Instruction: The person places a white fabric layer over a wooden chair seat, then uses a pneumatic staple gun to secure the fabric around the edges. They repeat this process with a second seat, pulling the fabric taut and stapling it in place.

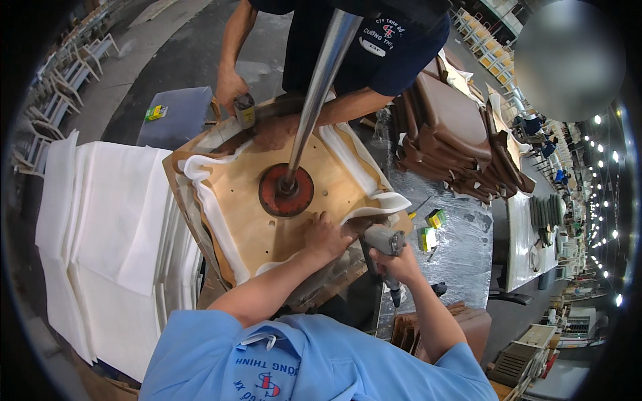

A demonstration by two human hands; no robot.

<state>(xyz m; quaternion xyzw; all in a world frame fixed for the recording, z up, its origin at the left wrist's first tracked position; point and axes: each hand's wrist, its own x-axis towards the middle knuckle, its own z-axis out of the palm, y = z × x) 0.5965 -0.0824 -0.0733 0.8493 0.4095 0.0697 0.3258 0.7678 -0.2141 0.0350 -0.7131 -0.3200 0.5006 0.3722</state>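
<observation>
A plywood seat panel [247, 230] lies flat in front of me, with white padding [224, 230] and brown cover material [190, 207] around its edges. A round red press plate [286, 200] on a metal rod [322, 73] bears down on its middle. My left hand [326, 239] is closed over the near edge, fingertips on the wood, holding the cover there. Gripped in my right hand [400, 264] is a grey staple gun [383, 240], against the near right edge. Across the panel, a co-worker's hand [231, 90] holds another staple gun [245, 110] at the far edge.
White foam sheets [114, 220] are stacked at the left. Brown covers [448, 127] pile up at the right on a plastic-wrapped table [461, 234], with small yellow-green boxes [429, 238] and a screwdriver [419, 208]. A power drill [394, 293] lies below my right hand, near brown pieces [465, 327].
</observation>
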